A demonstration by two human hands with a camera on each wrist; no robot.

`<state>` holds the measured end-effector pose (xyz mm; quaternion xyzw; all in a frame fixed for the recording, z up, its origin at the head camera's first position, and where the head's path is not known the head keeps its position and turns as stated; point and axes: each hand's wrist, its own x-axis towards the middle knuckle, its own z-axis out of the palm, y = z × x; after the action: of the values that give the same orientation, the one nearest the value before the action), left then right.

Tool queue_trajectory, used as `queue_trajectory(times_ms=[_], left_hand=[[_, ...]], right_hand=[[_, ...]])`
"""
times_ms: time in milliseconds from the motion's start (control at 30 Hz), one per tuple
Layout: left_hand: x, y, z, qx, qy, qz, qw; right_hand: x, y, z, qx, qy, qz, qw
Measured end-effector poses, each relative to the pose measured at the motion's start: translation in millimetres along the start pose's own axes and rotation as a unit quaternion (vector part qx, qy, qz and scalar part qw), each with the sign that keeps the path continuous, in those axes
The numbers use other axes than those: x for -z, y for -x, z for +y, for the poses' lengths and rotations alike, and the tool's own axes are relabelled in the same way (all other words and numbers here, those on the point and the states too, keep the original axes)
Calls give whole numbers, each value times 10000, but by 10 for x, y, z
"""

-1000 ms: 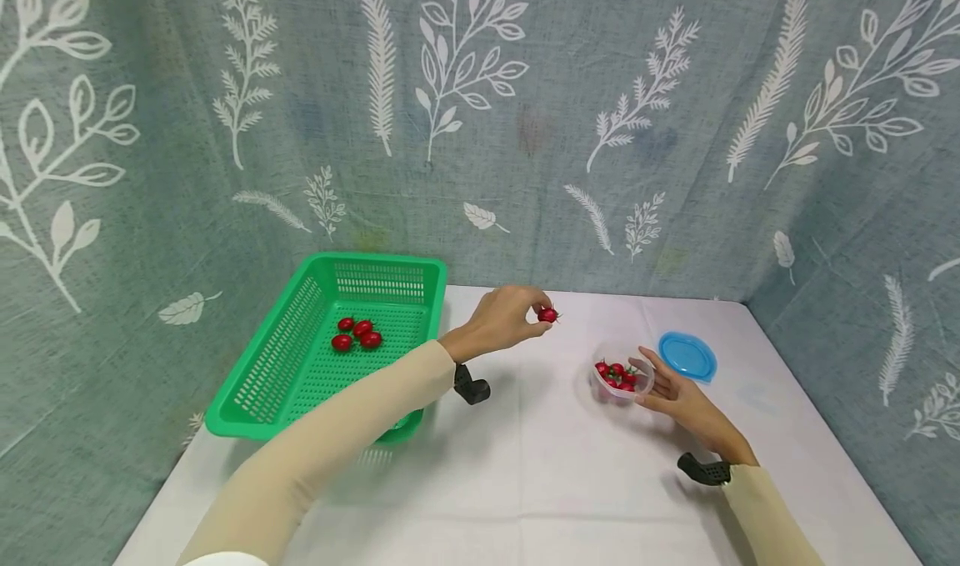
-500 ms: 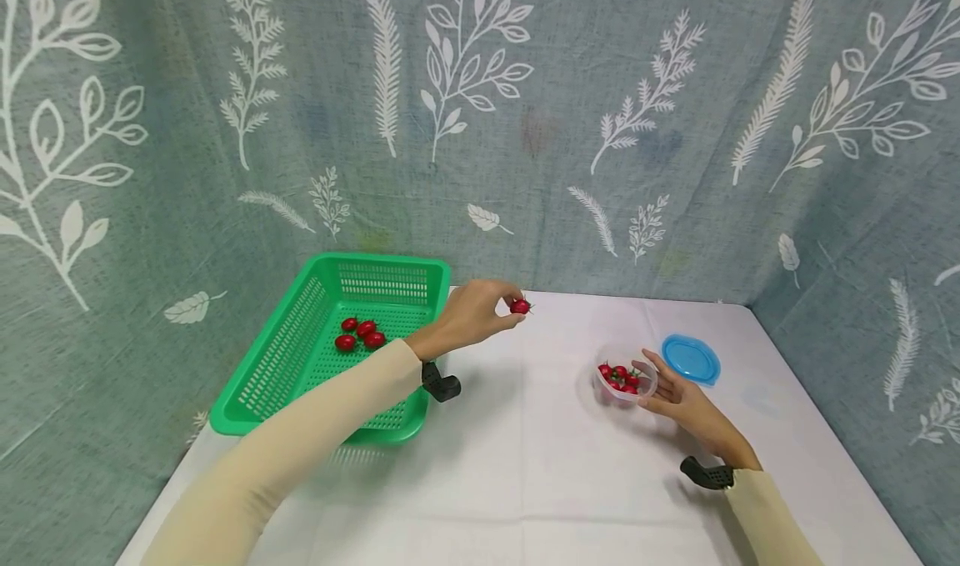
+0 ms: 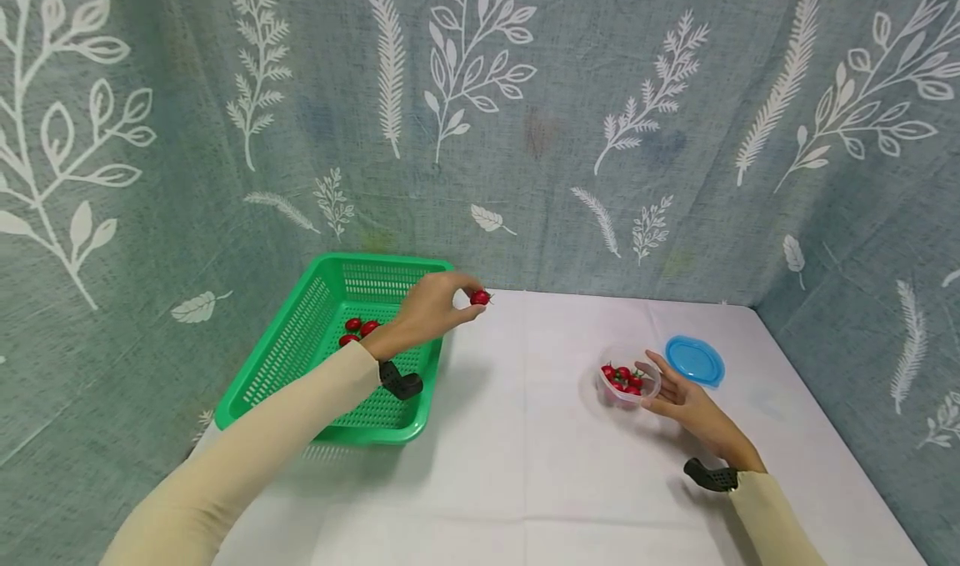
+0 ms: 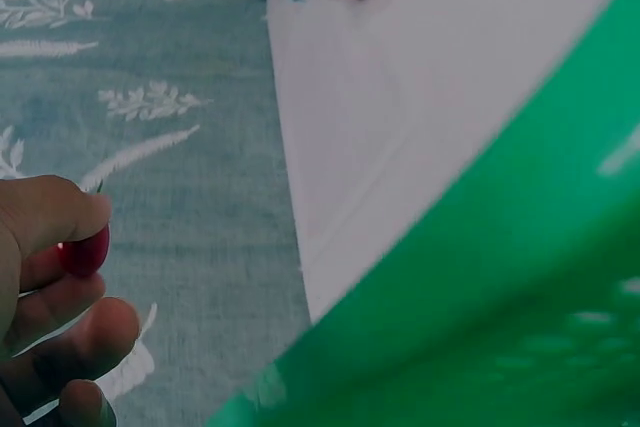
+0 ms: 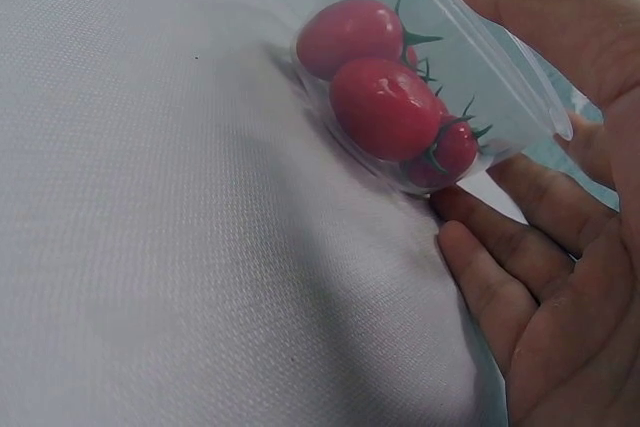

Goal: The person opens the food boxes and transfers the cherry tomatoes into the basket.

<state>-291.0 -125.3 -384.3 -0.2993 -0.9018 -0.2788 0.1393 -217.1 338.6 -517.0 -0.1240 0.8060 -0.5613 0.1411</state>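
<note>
A red cherry tomato (image 3: 480, 298) with a green stem is pinched between the thumb and fingertips of my left hand (image 3: 429, 309). This hand is above the far right corner of the green plastic basket (image 3: 367, 438), and the left wrist view shows the same tomato (image 4: 86, 251) up close. Several red tomatoes (image 3: 369, 328) lie in the basket, partly hidden by my left forearm. My right hand (image 3: 693, 408) holds the right side of a small clear plastic container (image 3: 619, 400) standing on the table. Several cherry tomatoes (image 5: 385, 109) with green stems are inside it.
A blue lid (image 3: 694, 360) lies flat behind my right hand. White cloth covers the table (image 3: 517, 466). A grey-green curtain (image 3: 525, 157) with white leaf prints hangs behind and along both sides.
My left hand has moved left with the cherry tomato, from the middle of the table to the basket's right edge. The right hand still holds the container in place.
</note>
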Motion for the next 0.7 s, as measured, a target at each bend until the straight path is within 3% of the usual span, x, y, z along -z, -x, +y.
queue_trajectory(times_ms=[700], left_hand=[[244,466,-520,578,44,215,9981]], right_hand=[[-7,10,-18,-15,-5,-2,10000]])
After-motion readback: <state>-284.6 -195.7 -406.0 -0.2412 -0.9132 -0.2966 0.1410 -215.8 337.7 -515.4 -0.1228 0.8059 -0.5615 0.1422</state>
